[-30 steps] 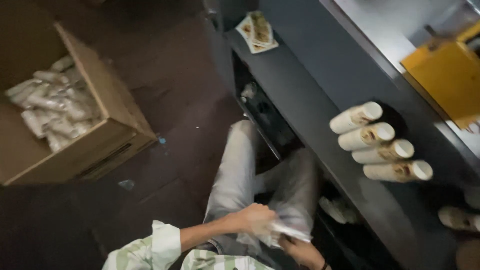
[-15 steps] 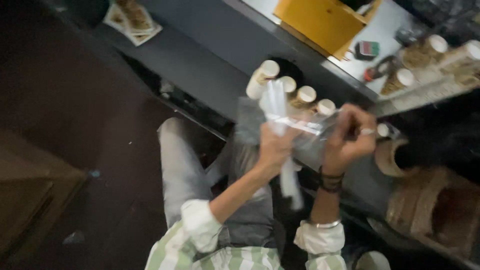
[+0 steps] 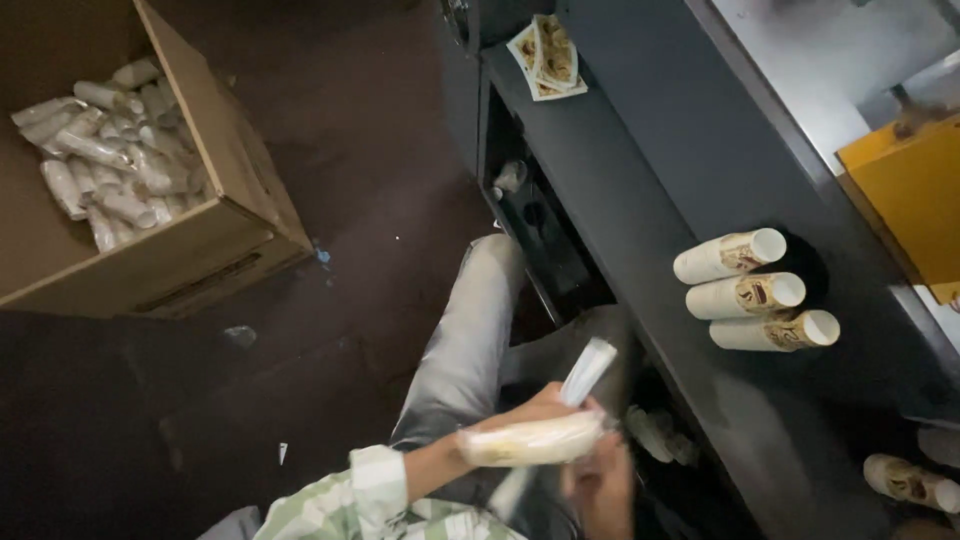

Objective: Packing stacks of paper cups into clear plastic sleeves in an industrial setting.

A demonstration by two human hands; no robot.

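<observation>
While both hands, left [image 3: 535, 410] and right [image 3: 600, 485], clasp the wrapped cup stack [image 3: 530, 440] (blurred) below the counter [image 3: 640, 250], a steady, gentle grip avoids crushing.

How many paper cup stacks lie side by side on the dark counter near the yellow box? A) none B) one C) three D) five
C: three cup stacks lie on their sides in a row on the dark counter, open ends toward the yellow box; another stack shows further off at the lower right edge.
</observation>
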